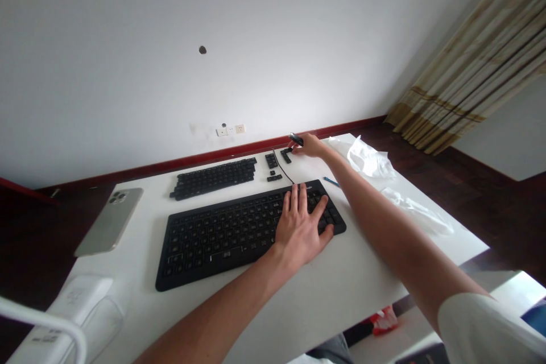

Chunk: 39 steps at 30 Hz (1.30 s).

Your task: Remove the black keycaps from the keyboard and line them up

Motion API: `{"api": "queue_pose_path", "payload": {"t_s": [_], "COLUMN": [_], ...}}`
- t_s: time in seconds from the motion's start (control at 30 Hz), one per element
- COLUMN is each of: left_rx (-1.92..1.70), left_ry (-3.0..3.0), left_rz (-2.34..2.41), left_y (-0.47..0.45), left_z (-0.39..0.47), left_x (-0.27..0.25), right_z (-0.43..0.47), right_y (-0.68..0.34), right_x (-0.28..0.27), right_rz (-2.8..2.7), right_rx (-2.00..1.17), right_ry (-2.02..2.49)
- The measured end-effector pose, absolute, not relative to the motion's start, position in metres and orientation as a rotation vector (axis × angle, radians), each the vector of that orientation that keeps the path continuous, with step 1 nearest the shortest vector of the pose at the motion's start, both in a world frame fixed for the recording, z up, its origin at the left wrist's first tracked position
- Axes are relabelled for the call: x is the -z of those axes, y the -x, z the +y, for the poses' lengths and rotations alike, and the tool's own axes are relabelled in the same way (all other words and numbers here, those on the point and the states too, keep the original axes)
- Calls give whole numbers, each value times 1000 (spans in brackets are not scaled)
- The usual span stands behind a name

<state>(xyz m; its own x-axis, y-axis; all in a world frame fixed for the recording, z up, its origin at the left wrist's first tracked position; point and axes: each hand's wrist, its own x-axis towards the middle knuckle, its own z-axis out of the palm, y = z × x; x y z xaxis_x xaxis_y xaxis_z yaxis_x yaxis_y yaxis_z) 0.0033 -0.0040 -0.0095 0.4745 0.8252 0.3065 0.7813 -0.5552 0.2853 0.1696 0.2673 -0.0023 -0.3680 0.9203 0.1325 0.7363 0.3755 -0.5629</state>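
My left hand [301, 224] lies spread on the right part of a black keyboard [222, 230], covering some of it. Square key positions without keycaps show over much of the keyboard. At the far side of the table, my right hand [309, 146] is closed around a dark slim tool [296, 139] whose end points left. Its fingertips are close to a small group of black keycaps [285, 156]; whether they touch one I cannot tell. More keycaps [271, 160] lie left of that hand, and a long block of keycap rows [215, 177] lies behind the keyboard.
A thin cable [282, 168] runs behind the keyboard. A blue pen-like stick [331, 181] lies by my right forearm. Crumpled white plastic [367, 158] covers the right side of the table. A phone [111, 220] and a white power strip [72, 301] are at the left.
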Motion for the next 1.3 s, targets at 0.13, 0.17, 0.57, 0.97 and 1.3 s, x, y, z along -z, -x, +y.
{"api": "queue_pose_path", "payload": {"t_s": [0.13, 0.17, 0.57, 0.97, 1.3], "left_rx": [-626, -624, -606, -604, -604], "left_ry": [-2607, -2607, -2625, -2618, -2620], "left_rz": [1432, 1433, 1436, 1426, 1435], "left_y": [-3, -3, -3, -3, -3], "left_z": [-4, -4, -4, -4, -4], "left_x": [9, 9, 8, 7, 8], "right_z": [266, 265, 263, 261, 258], "right_y": [-169, -169, -168, -164, -164], "right_x": [1, 1, -4, -4, -7], "right_rz": [-2213, -2212, -2231, -2243, -2253], "right_rx": [-573, -575, -532, -545, -536], "right_ry": [1423, 1425, 1389, 1416, 1430]}}
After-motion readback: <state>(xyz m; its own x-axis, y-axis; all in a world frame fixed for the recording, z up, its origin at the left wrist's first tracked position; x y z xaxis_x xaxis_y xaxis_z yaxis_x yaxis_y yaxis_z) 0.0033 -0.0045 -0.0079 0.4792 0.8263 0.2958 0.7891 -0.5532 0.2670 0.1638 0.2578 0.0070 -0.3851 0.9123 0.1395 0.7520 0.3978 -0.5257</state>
